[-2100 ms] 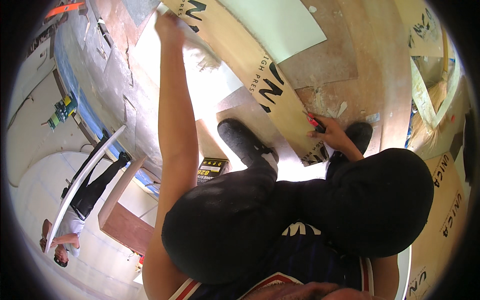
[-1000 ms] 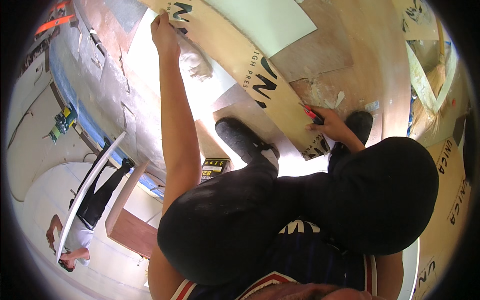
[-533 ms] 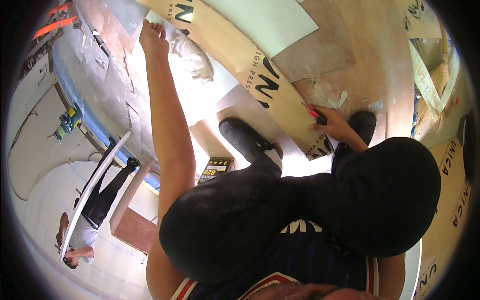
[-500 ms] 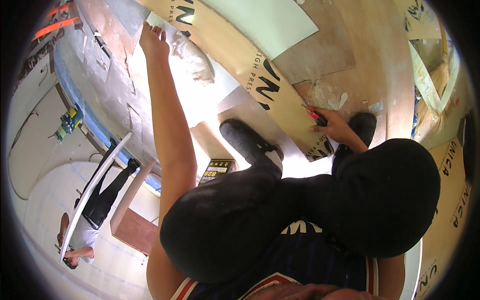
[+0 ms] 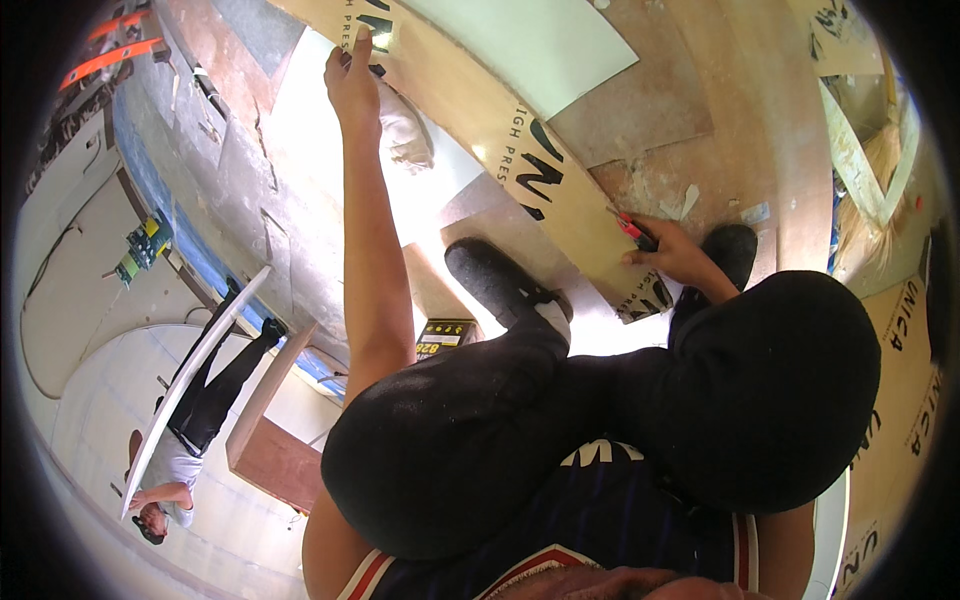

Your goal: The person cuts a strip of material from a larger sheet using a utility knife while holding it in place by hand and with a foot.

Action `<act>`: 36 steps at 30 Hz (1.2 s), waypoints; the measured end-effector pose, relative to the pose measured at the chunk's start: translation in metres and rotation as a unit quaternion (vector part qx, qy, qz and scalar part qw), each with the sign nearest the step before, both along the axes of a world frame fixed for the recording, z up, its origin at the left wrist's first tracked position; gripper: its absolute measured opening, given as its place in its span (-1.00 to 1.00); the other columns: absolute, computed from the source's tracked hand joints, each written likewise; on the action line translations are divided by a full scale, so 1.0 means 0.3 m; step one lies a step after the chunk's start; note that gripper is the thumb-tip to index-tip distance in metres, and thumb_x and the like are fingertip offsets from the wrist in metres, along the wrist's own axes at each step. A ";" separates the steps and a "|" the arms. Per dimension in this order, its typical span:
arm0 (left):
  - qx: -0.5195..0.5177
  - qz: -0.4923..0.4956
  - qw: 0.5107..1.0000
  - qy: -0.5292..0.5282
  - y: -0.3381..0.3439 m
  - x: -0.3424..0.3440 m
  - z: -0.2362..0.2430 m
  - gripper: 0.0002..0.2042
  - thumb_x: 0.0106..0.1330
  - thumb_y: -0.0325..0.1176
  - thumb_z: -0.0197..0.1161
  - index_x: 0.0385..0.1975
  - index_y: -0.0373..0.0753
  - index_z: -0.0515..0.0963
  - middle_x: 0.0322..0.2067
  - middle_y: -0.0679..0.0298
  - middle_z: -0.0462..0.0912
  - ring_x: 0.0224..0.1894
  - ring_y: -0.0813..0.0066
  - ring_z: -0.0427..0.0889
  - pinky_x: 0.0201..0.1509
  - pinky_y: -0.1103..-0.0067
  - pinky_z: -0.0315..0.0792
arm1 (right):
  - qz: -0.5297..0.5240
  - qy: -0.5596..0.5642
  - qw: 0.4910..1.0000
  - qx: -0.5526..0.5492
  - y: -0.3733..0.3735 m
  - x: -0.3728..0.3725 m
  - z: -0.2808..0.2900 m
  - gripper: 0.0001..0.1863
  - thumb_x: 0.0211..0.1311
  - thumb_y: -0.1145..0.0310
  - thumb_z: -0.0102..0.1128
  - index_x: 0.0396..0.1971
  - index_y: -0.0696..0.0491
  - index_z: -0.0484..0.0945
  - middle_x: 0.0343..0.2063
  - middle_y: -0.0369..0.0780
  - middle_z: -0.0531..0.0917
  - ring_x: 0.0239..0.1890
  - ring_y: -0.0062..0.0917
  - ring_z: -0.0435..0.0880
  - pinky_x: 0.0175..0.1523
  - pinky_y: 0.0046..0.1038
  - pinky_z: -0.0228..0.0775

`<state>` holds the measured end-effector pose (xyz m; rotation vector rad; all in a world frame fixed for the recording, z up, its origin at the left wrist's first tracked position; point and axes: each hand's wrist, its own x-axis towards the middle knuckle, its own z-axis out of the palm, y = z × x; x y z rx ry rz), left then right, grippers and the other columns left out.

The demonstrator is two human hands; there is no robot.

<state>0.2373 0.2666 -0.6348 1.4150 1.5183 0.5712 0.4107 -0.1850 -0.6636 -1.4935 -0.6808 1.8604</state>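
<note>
While the right grip (image 5: pixel 685 262) holds a utility knife (image 5: pixel 637 234) at the board's (image 5: pixel 500 140) edge, left grip's (image 5: pixel 355 97) closure and box's (image 5: pixel 445 334) contents are unclear.

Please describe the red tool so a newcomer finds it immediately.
Find the long tan strip with black print, lying diagonally. Near its lower end, the right hand holds the red tool. Its red and black body sets it apart from the tan strip.
</note>
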 end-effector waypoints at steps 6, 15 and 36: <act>0.146 -0.051 0.983 0.104 -0.021 -0.010 -0.070 -0.28 0.21 -0.09 0.58 0.16 -0.52 0.43 0.11 0.01 0.45 0.07 0.28 0.52 0.23 0.43 0.42 | -0.005 0.004 1.000 0.010 0.018 0.001 0.012 -0.26 0.16 0.39 0.52 0.35 0.15 0.44 -0.04 -0.10 0.73 -0.07 -0.55 0.64 0.11 -0.41 0.48; 0.164 -0.079 0.982 0.038 -0.029 -0.034 -0.110 -0.18 0.09 -0.07 0.67 0.20 -0.49 0.41 0.16 -0.03 0.30 0.17 0.19 0.44 0.27 0.35 0.42 | -0.027 0.041 0.999 0.014 0.003 -0.010 -0.009 -0.28 0.18 0.37 0.52 0.34 0.19 0.45 -0.06 -0.12 0.73 -0.08 -0.60 0.61 0.10 -0.45 0.46; 0.127 -0.090 0.988 0.014 0.001 -0.060 -0.124 -0.04 0.01 -0.02 0.69 0.27 -0.51 0.28 0.17 -0.04 0.24 0.22 0.09 0.38 0.32 0.31 0.36 | 0.011 0.002 1.000 0.002 0.029 0.004 0.023 -0.27 0.18 0.33 0.52 0.35 0.18 0.44 0.09 -0.05 0.69 0.05 -0.51 0.64 0.21 -0.41 0.44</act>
